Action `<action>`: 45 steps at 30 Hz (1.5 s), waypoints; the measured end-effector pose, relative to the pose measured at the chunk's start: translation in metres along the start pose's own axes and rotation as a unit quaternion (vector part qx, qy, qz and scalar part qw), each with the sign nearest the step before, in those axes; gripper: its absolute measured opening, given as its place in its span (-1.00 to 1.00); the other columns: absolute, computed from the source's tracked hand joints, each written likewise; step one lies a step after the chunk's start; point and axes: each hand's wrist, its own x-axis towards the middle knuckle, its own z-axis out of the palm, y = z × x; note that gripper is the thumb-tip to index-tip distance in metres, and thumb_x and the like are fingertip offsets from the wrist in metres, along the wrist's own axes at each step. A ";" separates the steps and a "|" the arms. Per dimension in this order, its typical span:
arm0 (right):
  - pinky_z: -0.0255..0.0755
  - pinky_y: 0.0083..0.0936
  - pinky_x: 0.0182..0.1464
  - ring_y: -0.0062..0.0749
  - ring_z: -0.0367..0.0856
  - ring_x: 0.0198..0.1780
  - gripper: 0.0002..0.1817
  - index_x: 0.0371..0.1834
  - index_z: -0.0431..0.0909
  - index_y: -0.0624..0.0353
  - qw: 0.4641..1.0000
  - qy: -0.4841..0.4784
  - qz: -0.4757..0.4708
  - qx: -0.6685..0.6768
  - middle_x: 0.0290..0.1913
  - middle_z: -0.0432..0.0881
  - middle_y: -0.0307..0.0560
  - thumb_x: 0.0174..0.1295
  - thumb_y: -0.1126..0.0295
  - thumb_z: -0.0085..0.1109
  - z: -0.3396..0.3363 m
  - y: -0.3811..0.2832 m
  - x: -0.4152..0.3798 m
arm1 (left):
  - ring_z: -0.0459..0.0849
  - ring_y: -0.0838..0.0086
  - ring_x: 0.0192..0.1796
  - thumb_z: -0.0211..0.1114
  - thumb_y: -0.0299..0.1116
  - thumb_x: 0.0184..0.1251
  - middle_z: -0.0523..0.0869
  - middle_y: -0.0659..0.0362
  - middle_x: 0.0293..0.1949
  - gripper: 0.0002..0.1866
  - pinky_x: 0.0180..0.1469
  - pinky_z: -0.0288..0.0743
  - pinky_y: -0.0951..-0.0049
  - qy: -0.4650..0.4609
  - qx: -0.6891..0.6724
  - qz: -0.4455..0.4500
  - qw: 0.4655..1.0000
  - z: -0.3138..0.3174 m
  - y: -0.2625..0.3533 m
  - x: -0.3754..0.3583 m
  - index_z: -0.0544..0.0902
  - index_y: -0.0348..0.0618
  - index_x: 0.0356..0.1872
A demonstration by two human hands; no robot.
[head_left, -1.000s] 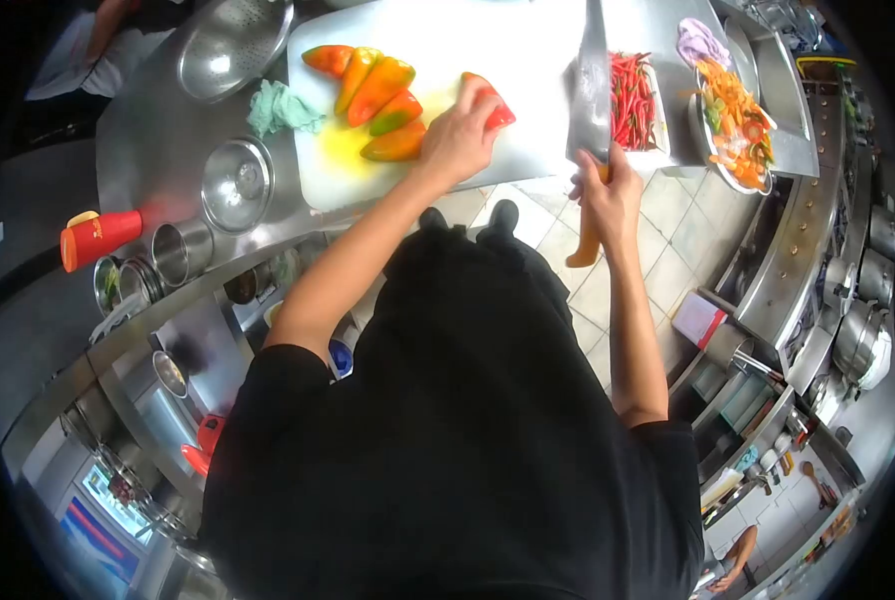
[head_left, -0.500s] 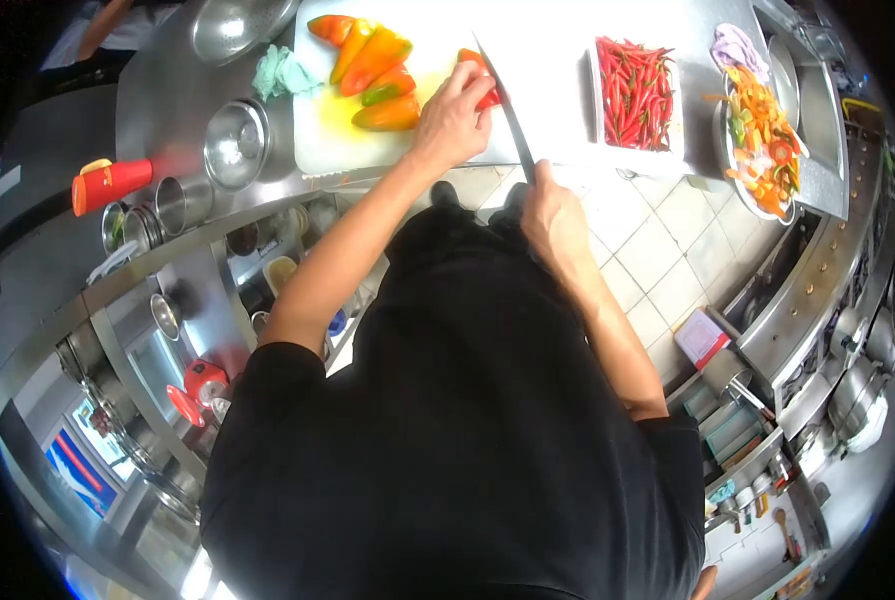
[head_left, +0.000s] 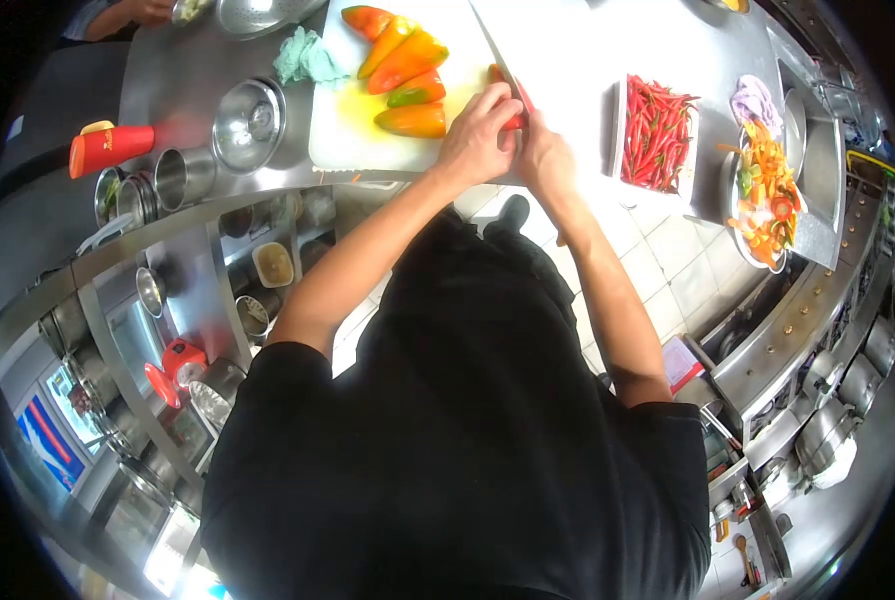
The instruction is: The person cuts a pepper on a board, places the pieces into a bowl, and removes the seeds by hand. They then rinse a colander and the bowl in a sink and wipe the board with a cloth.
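Note:
My left hand (head_left: 478,138) is closed on a red pepper (head_left: 514,122), mostly covered by the fingers, over the white cutting board (head_left: 333,148). Close beside it, my right hand (head_left: 548,160) grips a long kitchen knife (head_left: 492,42). Its handle is hidden in the fist, and the blade points away from me, running along the pepper. To the left on the board lie several orange, yellow and green-tinged peppers (head_left: 408,62), with yellowish juice around them.
Right of the board stands a white tray of red chillies (head_left: 658,135), then a bowl of cut pepper pieces (head_left: 766,205) near a sink (head_left: 823,160). On the left are a green cloth (head_left: 308,58), metal bowls (head_left: 249,125) and a red bottle (head_left: 113,147). Another person's hand (head_left: 151,10) shows at top left.
My right hand has moved forward, up against the left, pushing the knife farther away from me. The whole view has shifted slightly, and another person's hand with a small bowl now shows at top left.

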 end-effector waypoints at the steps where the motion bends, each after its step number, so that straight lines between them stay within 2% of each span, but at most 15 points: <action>1: 0.44 0.04 -0.35 0.27 0.57 -0.44 -0.81 -0.13 0.31 0.30 1.000 -0.008 -0.007 -0.016 -0.50 0.58 0.31 0.24 0.45 -0.13 -0.002 0.003 0.000 | 0.52 0.13 -0.07 0.23 -0.56 -0.08 0.48 0.07 -0.08 -0.70 -0.07 0.48 0.23 0.007 -0.002 0.007 1.000 0.001 0.000 -0.001 0.50 -0.18 -0.22; 4: 0.45 0.04 -0.32 0.29 0.57 -0.40 -0.81 -0.15 0.31 0.32 0.993 -0.109 0.027 -0.035 -0.49 0.58 0.33 0.18 0.51 -0.13 -0.014 0.011 -0.028 | 0.53 0.12 -0.03 0.23 -0.62 -0.10 0.48 0.07 -0.06 -0.66 -0.02 0.48 0.26 0.000 -0.013 -0.018 1.000 0.002 -0.001 -0.001 0.50 -0.21 -0.19; 7: 0.44 0.07 -0.29 0.32 0.56 -0.40 -0.78 -0.17 0.30 0.36 0.988 -0.138 0.051 -0.049 -0.48 0.57 0.38 0.08 0.60 -0.07 -0.049 0.015 -0.091 | 0.53 0.11 -0.04 0.22 -0.63 -0.07 0.48 0.06 -0.06 -0.68 -0.02 0.47 0.25 -0.018 -0.008 -0.042 0.999 -0.003 0.004 0.001 0.49 -0.21 -0.20; 9: 0.41 0.06 -0.31 0.33 0.55 -0.40 -0.81 -0.17 0.30 0.35 0.977 -0.179 0.107 -0.043 -0.51 0.56 0.37 0.16 0.54 -0.03 -0.078 0.010 -0.133 | 0.53 0.10 -0.02 0.26 -0.60 -0.02 0.48 0.06 -0.04 -0.68 -0.01 0.47 0.25 -0.023 -0.014 -0.046 0.999 -0.019 0.009 -0.002 0.49 -0.20 -0.17; 11: 0.38 0.03 -0.33 0.31 0.55 -0.38 -0.80 -0.18 0.32 0.32 0.967 -0.207 0.147 -0.025 -0.54 0.54 0.36 0.22 0.46 0.05 -0.111 0.009 -0.160 | 0.53 0.09 0.01 0.31 -0.54 0.03 0.48 0.06 -0.02 -0.66 0.00 0.46 0.24 0.069 0.018 -0.113 0.991 -0.046 0.018 -0.008 0.50 -0.19 -0.12; 12: 0.37 -0.05 -0.32 0.28 0.56 -0.33 -0.71 -0.02 0.34 0.35 0.961 -0.208 0.181 0.009 -0.47 0.55 0.37 0.23 0.47 0.04 -0.123 0.009 -0.172 | 0.53 0.08 0.03 0.35 -0.51 0.02 0.48 0.06 0.01 -0.63 0.02 0.46 0.24 0.073 0.027 -0.157 0.985 -0.060 0.016 -0.013 0.51 -0.17 -0.08; 13: 0.37 -0.05 -0.32 0.28 0.56 -0.33 -0.71 -0.02 0.34 0.35 0.961 -0.213 0.175 0.010 -0.47 0.55 0.37 0.23 0.47 0.04 -0.128 0.005 -0.172 | 0.53 0.08 0.03 0.35 -0.51 0.02 0.48 0.06 0.01 -0.63 0.02 0.46 0.24 0.077 0.031 -0.161 0.983 -0.069 0.007 -0.018 0.51 -0.17 -0.08; 15: 0.37 -0.06 -0.31 0.30 0.55 -0.32 -0.73 -0.04 0.33 0.34 0.950 -0.223 0.212 0.050 -0.48 0.54 0.37 0.22 0.49 0.04 -0.139 -0.004 -0.174 | 0.54 0.08 0.04 0.36 -0.54 -0.01 0.46 0.04 0.05 -0.62 0.02 0.46 0.23 -0.005 0.082 -0.210 0.974 -0.082 -0.007 -0.039 0.52 -0.17 -0.09; 16: 0.36 -0.06 -0.31 0.32 0.53 -0.34 -0.75 -0.05 0.33 0.32 0.960 -0.222 0.169 0.036 -0.50 0.53 0.38 0.22 0.49 0.04 -0.137 -0.015 -0.164 | 0.55 0.09 0.03 0.38 -0.57 -0.03 0.46 0.03 0.06 -0.59 0.04 0.46 0.25 0.000 0.089 -0.165 0.982 -0.084 -0.010 -0.050 0.53 -0.19 -0.08; 22: 0.40 0.05 -0.34 0.30 0.56 -0.39 -0.80 -0.17 0.32 0.30 0.971 -0.240 0.007 -0.020 -0.52 0.54 0.40 0.21 0.46 0.04 -0.077 -0.024 -0.105 | 0.56 0.15 0.05 0.35 -0.62 -0.02 0.45 0.04 0.08 -0.57 0.07 0.46 0.31 0.031 0.037 -0.160 0.986 -0.087 -0.012 -0.083 0.55 -0.17 -0.03; 29: 0.40 0.07 -0.30 0.34 0.55 -0.35 -0.82 -0.16 0.31 0.33 0.976 -0.183 0.118 0.015 -0.52 0.54 0.41 0.21 0.50 0.00 -0.085 0.009 -0.097 | 0.52 0.14 0.11 0.37 -0.55 -0.02 0.46 0.04 0.12 -0.57 0.12 0.45 0.28 0.017 0.025 -0.059 0.998 -0.037 -0.006 -0.056 0.54 -0.16 -0.04; 30: 0.39 0.07 -0.31 0.34 0.55 -0.36 -0.82 -0.16 0.31 0.32 0.984 -0.158 0.075 -0.026 -0.52 0.54 0.41 0.21 0.50 0.00 -0.087 0.011 -0.098 | 0.51 0.14 0.10 0.38 -0.50 -0.02 0.44 0.03 0.12 -0.56 0.11 0.45 0.27 0.001 0.024 -0.046 0.999 -0.031 -0.005 -0.048 0.52 -0.17 -0.03; 37: 0.37 0.05 -0.45 0.30 0.53 -0.49 -0.82 -0.19 0.30 0.34 0.996 -0.076 0.052 -0.012 -0.63 0.50 0.34 0.22 0.50 0.01 -0.068 0.005 -0.128 | 0.56 0.18 -0.08 0.31 -0.55 -0.07 0.42 0.04 0.00 -0.55 -0.02 0.52 0.29 -0.054 0.015 -0.025 0.998 -0.013 0.003 -0.019 0.52 -0.16 -0.03; 43: 0.34 0.07 -0.47 0.33 0.52 -0.51 -0.82 -0.18 0.26 0.32 0.988 -0.097 0.115 0.045 -0.63 0.49 0.35 0.23 0.51 0.00 -0.048 0.000 -0.130 | 0.59 0.19 -0.13 0.31 -0.53 -0.06 0.42 0.05 -0.03 -0.56 -0.10 0.54 0.30 -0.063 0.016 -0.021 0.998 -0.012 0.008 -0.016 0.52 -0.16 -0.04; 45: 0.34 0.08 -0.45 0.33 0.52 -0.49 -0.84 -0.21 0.26 0.31 0.989 -0.059 0.101 0.091 -0.63 0.49 0.37 0.23 0.50 0.00 -0.037 0.002 -0.119 | 0.59 0.18 -0.12 0.31 -0.52 -0.05 0.42 0.04 -0.03 -0.57 -0.09 0.54 0.30 -0.065 0.014 -0.016 0.998 -0.010 0.007 -0.015 0.52 -0.17 -0.04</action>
